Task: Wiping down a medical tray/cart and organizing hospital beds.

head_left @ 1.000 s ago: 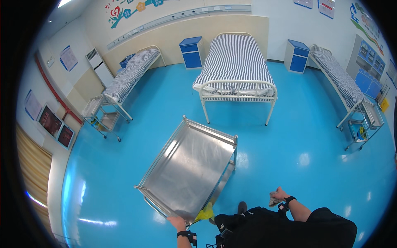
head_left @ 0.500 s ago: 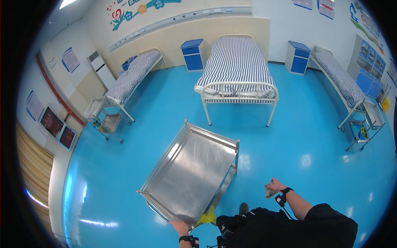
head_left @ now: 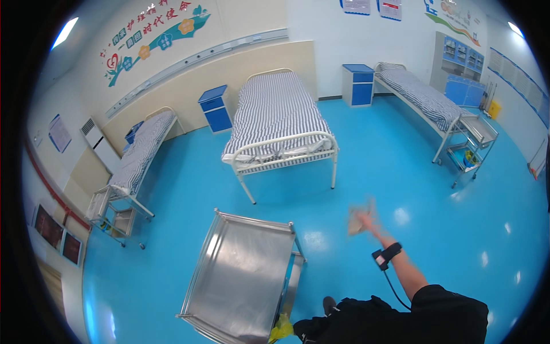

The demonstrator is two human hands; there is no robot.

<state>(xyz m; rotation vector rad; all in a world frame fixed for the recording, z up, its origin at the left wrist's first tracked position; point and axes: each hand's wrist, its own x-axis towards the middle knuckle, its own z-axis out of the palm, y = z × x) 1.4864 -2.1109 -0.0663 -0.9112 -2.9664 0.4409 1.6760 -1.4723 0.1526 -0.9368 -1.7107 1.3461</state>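
Greyish-tan cloth (head_left: 356,225) is out over the blue floor (head_left: 338,266), right of the stainless-steel trolley (head_left: 243,281); the outstretched right hand (head_left: 369,218) holds it (blur hides the fingers), perhaps to keep it off the black clothing (head_left: 412,315). I can't see the left hand, so its grip I cannot tell.

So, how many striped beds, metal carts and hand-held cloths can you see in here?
Striped beds: 3
Metal carts: 3
Cloth, blurred, in the right hand: 1
Total: 7
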